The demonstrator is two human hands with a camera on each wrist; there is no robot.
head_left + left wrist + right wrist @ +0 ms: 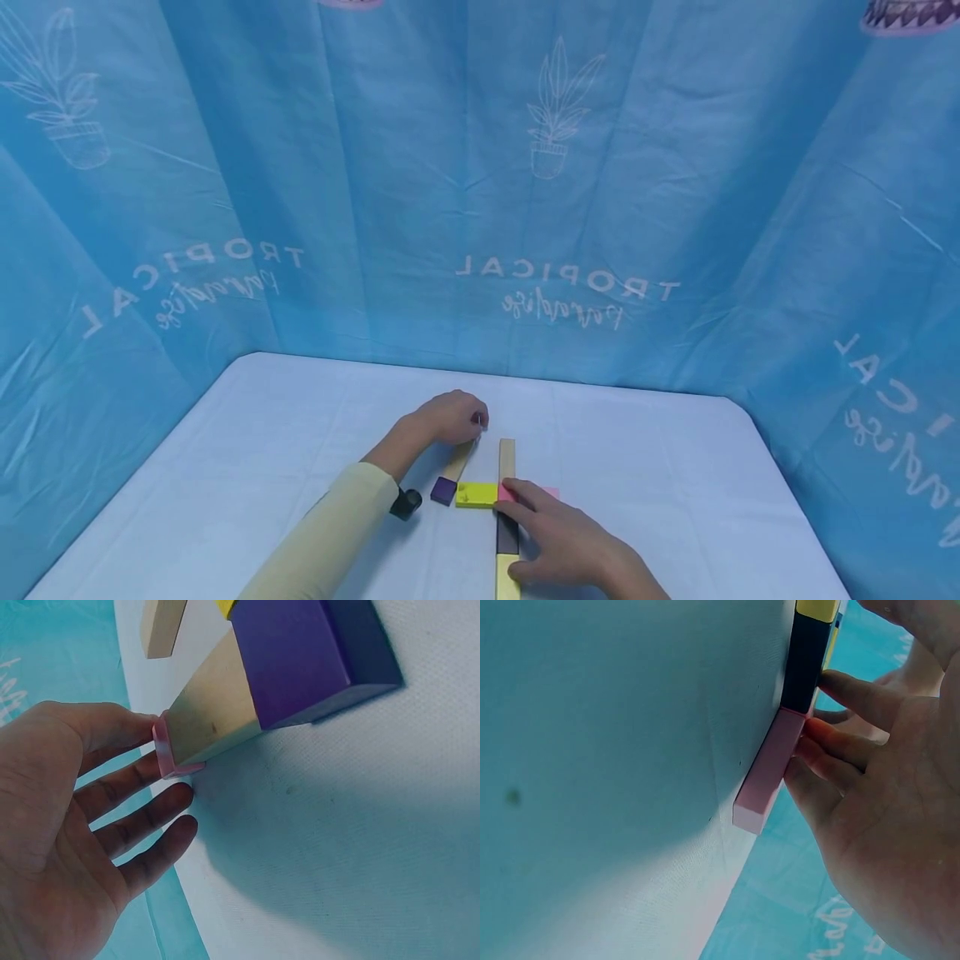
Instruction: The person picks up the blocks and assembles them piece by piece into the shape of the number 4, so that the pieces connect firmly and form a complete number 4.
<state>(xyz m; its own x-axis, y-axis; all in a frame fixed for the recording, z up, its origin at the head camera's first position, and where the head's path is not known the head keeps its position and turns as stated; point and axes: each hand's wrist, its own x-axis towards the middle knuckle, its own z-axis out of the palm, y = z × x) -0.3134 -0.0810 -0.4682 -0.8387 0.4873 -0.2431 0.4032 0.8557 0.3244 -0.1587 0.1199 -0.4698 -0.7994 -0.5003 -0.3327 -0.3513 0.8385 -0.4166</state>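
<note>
Near the far side, my left hand (pixel 452 417) pinches a small pink block (pixel 164 746) between thumb and index finger. That piece is at the end of a plain wooden block (pixel 214 701), whose other end meets a purple block (pixel 300 660). My right hand (pixel 570 537) rests over the row with fingers spread. Its fingertips touch a pink block (pixel 771 769) and a black block (pixel 807 660), while the thumb is at the edge of a pale yellow block (pixel 507 577). A bright yellow block (pixel 476 495) lies between the purple one and the row.
A second plain wooden block (pixel 507 457) extends the row toward the far edge. The white table (pixel 660 467) is bordered by a blue printed curtain (pixel 420 208) at the back and sides. A black wrist device (pixel 407 504) shows under the left sleeve.
</note>
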